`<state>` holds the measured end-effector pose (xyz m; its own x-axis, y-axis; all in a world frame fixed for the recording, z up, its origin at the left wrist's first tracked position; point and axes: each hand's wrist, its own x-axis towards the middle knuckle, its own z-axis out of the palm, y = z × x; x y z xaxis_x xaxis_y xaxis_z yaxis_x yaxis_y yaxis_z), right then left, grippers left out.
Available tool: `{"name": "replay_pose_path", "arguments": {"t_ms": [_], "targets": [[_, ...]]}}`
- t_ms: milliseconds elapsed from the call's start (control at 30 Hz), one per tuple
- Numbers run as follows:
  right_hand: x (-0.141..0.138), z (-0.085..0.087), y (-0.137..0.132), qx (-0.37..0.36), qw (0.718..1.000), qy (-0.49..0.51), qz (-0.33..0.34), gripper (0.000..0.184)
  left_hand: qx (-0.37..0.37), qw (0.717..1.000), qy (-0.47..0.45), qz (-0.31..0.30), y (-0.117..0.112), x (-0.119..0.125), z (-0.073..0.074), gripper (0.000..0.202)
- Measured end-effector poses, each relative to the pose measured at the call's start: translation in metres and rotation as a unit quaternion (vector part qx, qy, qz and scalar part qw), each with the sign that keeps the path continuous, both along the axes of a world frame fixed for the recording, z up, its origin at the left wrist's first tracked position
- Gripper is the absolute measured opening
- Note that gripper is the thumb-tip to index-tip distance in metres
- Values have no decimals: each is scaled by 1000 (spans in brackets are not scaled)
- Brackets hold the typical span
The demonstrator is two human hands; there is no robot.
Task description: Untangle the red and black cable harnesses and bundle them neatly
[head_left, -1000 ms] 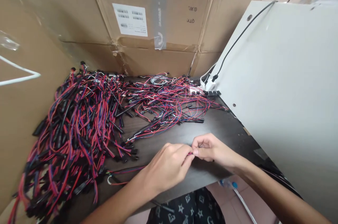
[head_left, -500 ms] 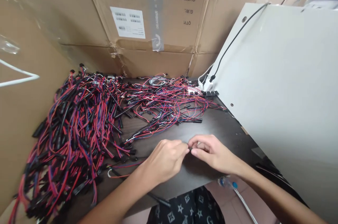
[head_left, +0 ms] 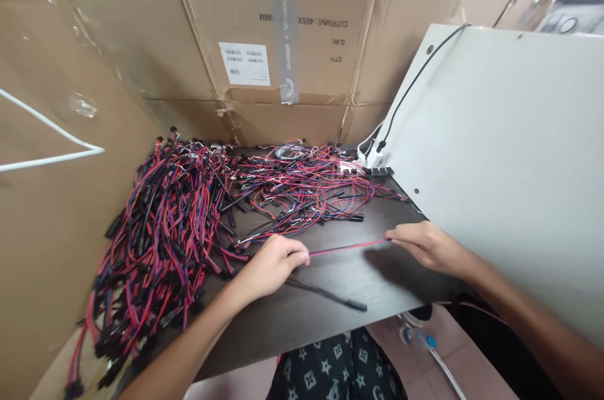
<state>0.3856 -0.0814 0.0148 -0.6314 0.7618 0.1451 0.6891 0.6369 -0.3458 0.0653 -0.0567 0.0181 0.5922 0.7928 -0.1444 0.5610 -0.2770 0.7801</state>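
A thin red and blue wire cable (head_left: pixel 346 248) is stretched nearly straight between my two hands, above the dark tabletop (head_left: pixel 325 318). My left hand (head_left: pixel 278 261) pinches its left part. At the other end, the fingers of my right hand (head_left: pixel 419 244) are closed on the cable and hide its tip. Below and right of my left hand lies a black cable with a thick black end (head_left: pixel 353 304). Beside my left forearm, a big heap of red, blue and black wire cables (head_left: pixel 179 217) covers the left of the table.
A looser spread of wire cables (head_left: pixel 306 183) lies at the back, before a cardboard box (head_left: pixel 302 123). A white panel (head_left: pixel 500 155) stands on the right, with a white plug (head_left: pixel 375 156) and black cord at its edge. Below is a plastic bottle (head_left: pixel 418 338) on the floor.
My hands were close together and have moved apart, the right one going right, with the red and blue cable now taut between them. The camera view has shifted slightly.
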Motion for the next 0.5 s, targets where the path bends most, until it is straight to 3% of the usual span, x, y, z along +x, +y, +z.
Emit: {"name": "replay_pose_path", "arguments": {"t_ms": [300,500], "targets": [[0,-7,2,-1,999,-14,40,37,-6,999,32,24,-19,-13,1,29],[5,-16,9,3,999,-46,18,34,145,986,78,-29,-29,-12,-10,36]]}}
